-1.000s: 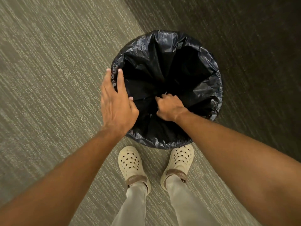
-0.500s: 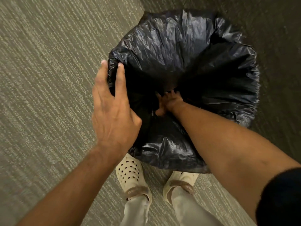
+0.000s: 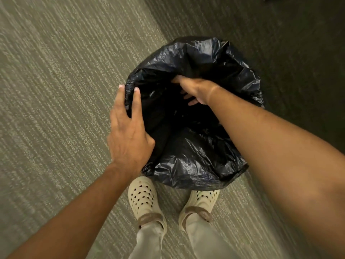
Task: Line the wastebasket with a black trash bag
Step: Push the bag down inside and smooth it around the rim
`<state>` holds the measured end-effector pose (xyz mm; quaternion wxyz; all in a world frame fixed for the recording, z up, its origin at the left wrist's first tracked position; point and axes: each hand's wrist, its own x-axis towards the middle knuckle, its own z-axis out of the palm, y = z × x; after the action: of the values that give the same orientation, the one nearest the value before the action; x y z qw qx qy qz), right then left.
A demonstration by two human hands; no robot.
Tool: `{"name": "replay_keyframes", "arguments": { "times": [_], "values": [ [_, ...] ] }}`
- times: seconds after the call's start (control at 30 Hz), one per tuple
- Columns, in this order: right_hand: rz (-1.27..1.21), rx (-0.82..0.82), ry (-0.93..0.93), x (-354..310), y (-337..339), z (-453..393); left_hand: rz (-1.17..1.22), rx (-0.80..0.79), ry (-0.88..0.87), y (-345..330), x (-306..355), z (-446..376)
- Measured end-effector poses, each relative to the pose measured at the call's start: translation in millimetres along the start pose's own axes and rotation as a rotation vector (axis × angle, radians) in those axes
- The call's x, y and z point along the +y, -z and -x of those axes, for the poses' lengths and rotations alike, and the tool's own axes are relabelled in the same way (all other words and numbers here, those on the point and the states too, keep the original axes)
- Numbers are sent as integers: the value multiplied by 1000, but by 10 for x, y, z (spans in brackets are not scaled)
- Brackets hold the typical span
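Head view, looking down on ribbed grey-green carpet (image 3: 56,90): left hand (image 3: 128,135) lies flat, fingers spread, pressing the left edge of the crinkled, glossy black trash bag (image 3: 196,161). Beside it, the right hand (image 3: 194,89) reaches inside the bag's rounded mouth, fingers curled around film. Below the bag, perforated cream clogs (image 3: 142,200). Wastebasket hidden under plastic.

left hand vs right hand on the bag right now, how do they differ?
The left hand lies on the outside of the black trash bag at its left rim, fingers extended; the right hand reaches inside the opening near the far side, fingers curled. The left shows its back fully; the right's fingertips are partly hidden by plastic. Both touch the bag.
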<state>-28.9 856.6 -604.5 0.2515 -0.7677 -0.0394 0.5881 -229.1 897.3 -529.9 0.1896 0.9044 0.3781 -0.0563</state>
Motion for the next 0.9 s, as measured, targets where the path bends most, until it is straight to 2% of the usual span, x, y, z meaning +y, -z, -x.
{"name": "replay_keyframes", "arguments": {
  "times": [0.03,0.1,0.13,0.27,0.33,0.4,0.47,0.5,0.53,0.6,0.7,0.73,0.83,0.9],
  "values": [
    [131,14,46,16,-47,7,-7,1,-1,-9,-1,-1],
    [558,83,135,147,-208,89,-21,0,1,-21,-14,-4],
    [706,60,135,273,-327,149,-27,-6,2,-22,-25,-6],
    [1023,-334,11,846,-718,457,-54,-57,9,21,-2,-4],
    [1094,-407,-15,937,-711,533,-96,-76,16,55,8,-5],
    [1133,-323,26,900,-609,546,-141,-29,-14,121,49,-6],
    [1217,-169,139,832,-486,533,-109,73,-208,139,174,27],
    [1279,-106,206,809,-425,526,-62,62,-337,115,271,42],
    [1346,-76,254,796,-363,513,-44,-42,-435,77,380,49],
    [1490,-114,268,804,-232,491,-172,-377,-503,-80,550,44],
    [1726,-180,173,921,-50,462,-597,-794,-483,-377,506,-117],
    [1789,-195,133,974,13,462,-720,-886,-457,-441,443,-167],
    [1889,-228,65,1056,146,484,-911,-989,-396,-512,308,-230],
    [1769,-212,110,988,122,477,-928,-968,-416,-486,306,-213]
  ]
}}
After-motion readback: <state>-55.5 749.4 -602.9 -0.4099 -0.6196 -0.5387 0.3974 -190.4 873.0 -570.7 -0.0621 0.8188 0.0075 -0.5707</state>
